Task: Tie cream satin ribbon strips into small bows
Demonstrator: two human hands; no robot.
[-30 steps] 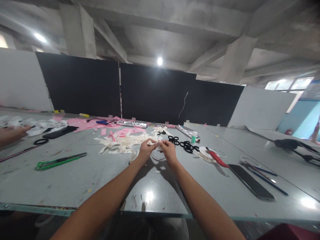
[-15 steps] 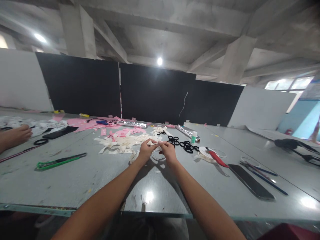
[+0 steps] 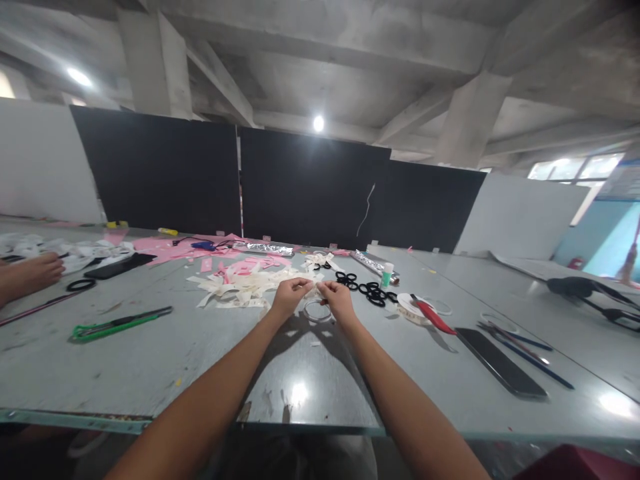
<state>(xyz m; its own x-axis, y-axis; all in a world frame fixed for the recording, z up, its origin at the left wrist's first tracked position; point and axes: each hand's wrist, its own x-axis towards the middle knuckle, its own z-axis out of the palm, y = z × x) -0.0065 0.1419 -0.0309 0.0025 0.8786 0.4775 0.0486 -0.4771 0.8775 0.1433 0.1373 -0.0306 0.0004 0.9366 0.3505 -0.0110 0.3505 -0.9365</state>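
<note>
My left hand (image 3: 289,298) and my right hand (image 3: 339,300) meet above the middle of the table, fingers closed in pinches. Between their fingertips shows a small cream strip (image 3: 315,289), partly hidden. Just below hangs a thin white ring (image 3: 318,319), its upper part covered by the right fingers. The left fingertips pinch at the strip; the right ones hold the ring near its top. Behind my left hand lies a loose heap of cream strips (image 3: 240,289). Several black rings (image 3: 373,292) lie beyond my right hand.
On the right are a white tape roll (image 3: 411,308), red-handled tool (image 3: 436,317), black phone (image 3: 500,363), tweezers-like tools (image 3: 533,353) and a glue stick (image 3: 387,275). A green cutter (image 3: 120,325) lies left. Another person's hand (image 3: 37,272) works at far left.
My left hand has drawn slightly left, away from the right fingertips. The cream strip that trailed left of my left hand no longer shows there. The right hand stays nearly in place.
</note>
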